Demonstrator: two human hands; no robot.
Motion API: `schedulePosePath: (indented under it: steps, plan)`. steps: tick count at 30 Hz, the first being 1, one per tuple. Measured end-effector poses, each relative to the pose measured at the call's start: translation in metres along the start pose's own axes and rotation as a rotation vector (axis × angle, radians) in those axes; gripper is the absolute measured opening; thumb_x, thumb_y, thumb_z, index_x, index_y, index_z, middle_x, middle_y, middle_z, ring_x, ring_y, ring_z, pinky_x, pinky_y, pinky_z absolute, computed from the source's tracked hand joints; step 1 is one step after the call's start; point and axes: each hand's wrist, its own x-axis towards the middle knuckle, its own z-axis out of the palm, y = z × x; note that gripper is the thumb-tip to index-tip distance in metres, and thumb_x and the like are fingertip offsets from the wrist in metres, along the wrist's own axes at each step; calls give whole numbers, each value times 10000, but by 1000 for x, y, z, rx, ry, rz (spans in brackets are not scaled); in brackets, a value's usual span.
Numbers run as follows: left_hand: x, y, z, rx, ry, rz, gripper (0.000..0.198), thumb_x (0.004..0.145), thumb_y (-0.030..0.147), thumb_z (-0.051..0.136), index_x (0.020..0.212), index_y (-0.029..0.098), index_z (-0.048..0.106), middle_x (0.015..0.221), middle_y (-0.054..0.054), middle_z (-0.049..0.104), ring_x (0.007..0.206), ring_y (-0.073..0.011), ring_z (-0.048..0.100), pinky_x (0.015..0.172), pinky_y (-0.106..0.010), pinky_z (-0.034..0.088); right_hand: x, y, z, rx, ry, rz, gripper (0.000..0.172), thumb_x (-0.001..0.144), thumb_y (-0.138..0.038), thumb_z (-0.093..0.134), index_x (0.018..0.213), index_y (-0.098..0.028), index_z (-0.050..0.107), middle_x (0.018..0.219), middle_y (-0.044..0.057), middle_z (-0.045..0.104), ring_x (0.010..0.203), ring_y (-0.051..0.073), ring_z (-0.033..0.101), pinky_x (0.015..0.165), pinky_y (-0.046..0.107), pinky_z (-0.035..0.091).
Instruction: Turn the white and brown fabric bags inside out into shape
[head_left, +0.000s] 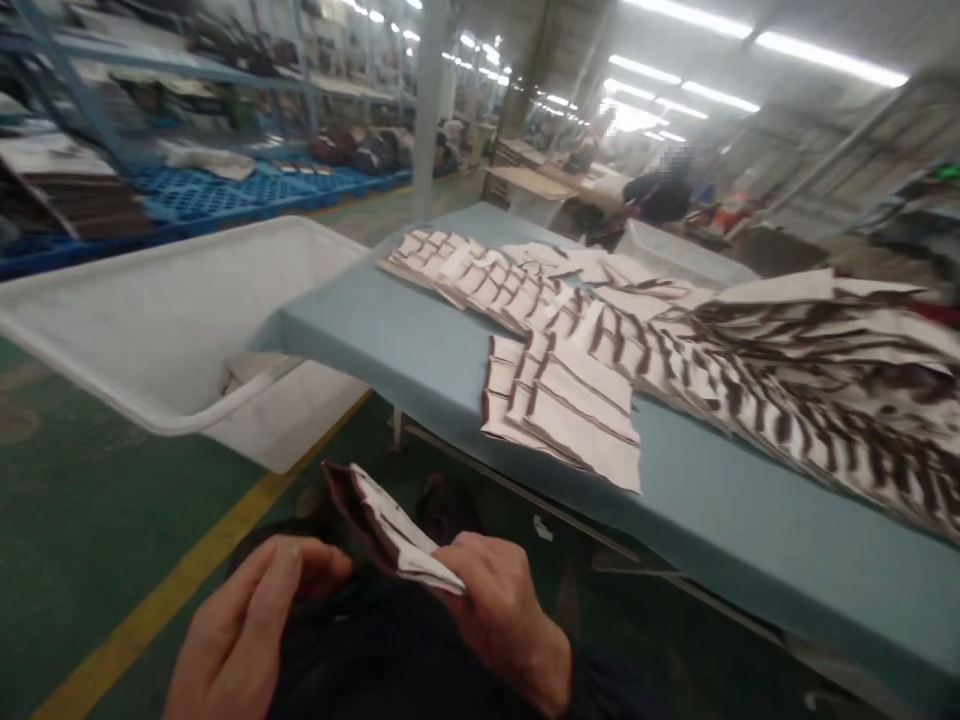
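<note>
In my right hand [510, 605] is a folded fabric piece [401, 535], white with a dark brown edge. My fingers are closed round its right end, and the rest points up and to the left over my lap. My left hand [244, 620] is beside the piece on the left, apart from it. Its fingers are loosely curved, and nothing shows in them. On the blue-grey table [442, 365] in front of me, a small overlapping stack of white panels with brown bands [570, 405] lies by the near edge.
A long row of overlapped brown-and-white pieces [667, 365] runs across the table, with a heap of similar fabric [847, 330] behind it. A white plastic bin [172, 300] stands at the table's left end. Farther back are shelves, a blue pallet [202, 195] and a person [664, 195].
</note>
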Motion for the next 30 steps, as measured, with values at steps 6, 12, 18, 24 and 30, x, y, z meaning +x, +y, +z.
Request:
schedulePosePath:
  steps: [6, 12, 18, 24, 30]
  plan:
    - [7, -4, 6, 107, 24, 264, 358, 935, 608, 849, 1128, 321, 941, 1244, -81, 966, 1201, -394, 887, 1145, -429, 721, -2, -8, -16, 63, -94, -36, 556, 1363, -361, 381, 995, -206, 767, 723, 22, 687, 601, 173, 612, 605, 332, 431]
    - [-2, -6, 14, 127, -161, 395, 234, 1008, 471, 760, 1003, 299, 919, 1066, -100, 940, 1007, -344, 886, 1041, -396, 718, 2, -10, -14, 63, -139, -57, 603, 1373, -422, 340, 1030, -206, 787, 735, 22, 704, 607, 174, 611, 600, 348, 439]
    - [-10, 20, 3, 32, -227, 181, 347, 970, 603, 796, 933, 283, 925, 973, -99, 922, 889, -352, 831, 832, -362, 680, 19, -18, -16, 32, -357, -78, 469, 1354, -430, 495, 1047, -212, 774, 834, 32, 772, 680, 178, 674, 638, 342, 449]
    - [-12, 10, -8, -100, -332, 12, 455, 1005, 683, 767, 928, 263, 923, 897, -84, 895, 823, -337, 794, 853, -383, 698, 52, -40, -32, 535, -508, 388, 338, 1198, -561, 790, 1112, -236, 756, 945, -18, 779, 766, 142, 664, 689, 271, 505]
    - [-21, 22, -8, -104, -326, 100, 329, 1053, 532, 755, 932, 261, 898, 824, -36, 846, 744, -272, 758, 781, -321, 662, 81, -37, -21, 996, -714, 777, 525, 1001, -649, 961, 930, -238, 643, 756, -88, 581, 663, 101, 470, 602, 234, 380]
